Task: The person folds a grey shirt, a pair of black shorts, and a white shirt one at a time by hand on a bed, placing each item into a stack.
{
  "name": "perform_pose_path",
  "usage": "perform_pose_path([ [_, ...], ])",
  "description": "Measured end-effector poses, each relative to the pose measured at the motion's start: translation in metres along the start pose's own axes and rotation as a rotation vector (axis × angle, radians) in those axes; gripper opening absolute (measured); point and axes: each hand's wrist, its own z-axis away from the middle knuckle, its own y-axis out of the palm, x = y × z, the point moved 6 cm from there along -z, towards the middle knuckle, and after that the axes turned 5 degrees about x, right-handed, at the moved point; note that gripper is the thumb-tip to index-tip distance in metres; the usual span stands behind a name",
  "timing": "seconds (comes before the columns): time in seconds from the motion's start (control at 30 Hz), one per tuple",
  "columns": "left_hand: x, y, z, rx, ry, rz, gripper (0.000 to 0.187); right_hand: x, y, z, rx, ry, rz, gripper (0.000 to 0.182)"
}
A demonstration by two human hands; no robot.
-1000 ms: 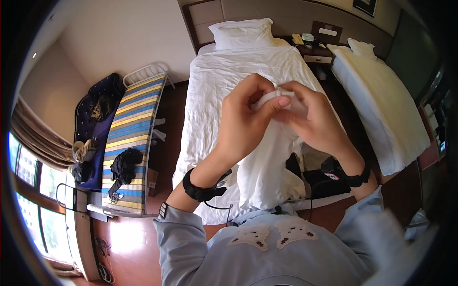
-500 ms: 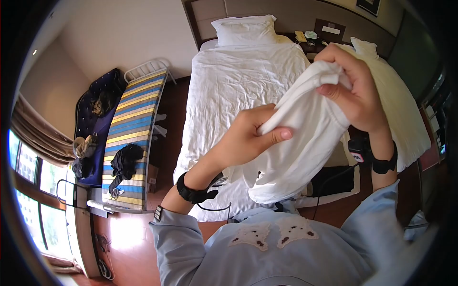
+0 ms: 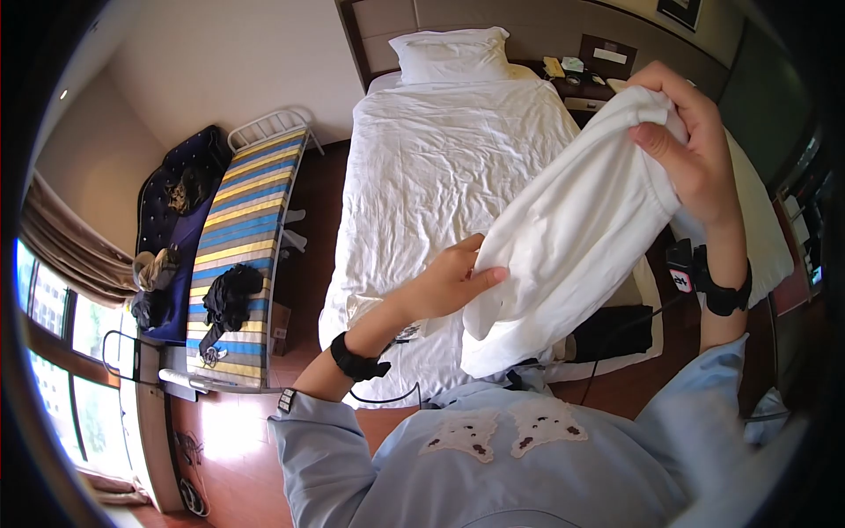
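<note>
A white cloth garment (image 3: 572,229) hangs stretched between my two hands, slanting from upper right to lower left above the bed. My right hand (image 3: 691,145) grips its gathered upper end, thumb pressed on the fabric. Lower down, my left hand (image 3: 458,282) pinches its left edge between thumb and fingers. The garment's lower end hangs just in front of my chest, over the foot of the white bed (image 3: 431,167). Dark folded cloth (image 3: 612,334) lies at the bed's foot, partly behind the garment.
A striped narrow bed (image 3: 242,229) with black clothing (image 3: 232,295) stands at left, beside a dark sofa (image 3: 158,202). A nightstand (image 3: 585,91) and a second bed (image 3: 757,220) are at right. Cables run from both wrist straps.
My right hand has moved right with the garment's upper end, and my left hand has shifted slightly left and down. The garment is now more spread out between them.
</note>
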Motion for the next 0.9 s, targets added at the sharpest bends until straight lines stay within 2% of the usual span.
perform_pose_path([
  [0.1,0.000,0.009,0.000,-0.062,0.211,-0.196,0.041,-0.001,-0.003,-0.001,-0.022,0.033,-0.035,0.015],
  [0.2,0.009,0.016,-0.001,-0.094,0.273,-0.389,0.047,-0.001,-0.003,-0.001,-0.023,0.053,-0.044,0.014],
  [0.4,-0.001,-0.015,0.002,-0.523,0.077,-0.542,0.064,0.006,-0.011,0.002,-0.051,0.033,0.008,0.012],
  [0.5,-0.014,-0.035,0.010,-0.715,0.089,-0.773,0.066,0.006,-0.015,0.004,-0.048,0.041,0.004,0.012],
  [0.6,-0.025,-0.040,0.018,-0.796,0.102,-0.813,0.057,0.004,-0.017,0.007,-0.044,0.057,-0.002,0.012],
  [0.8,-0.040,-0.012,0.015,-0.526,0.034,-0.934,0.047,0.008,-0.009,0.006,-0.020,0.044,-0.016,0.013],
  [0.9,-0.036,-0.002,0.010,-0.348,-0.028,-0.810,0.053,0.011,-0.003,0.002,0.007,0.017,0.025,0.014],
])
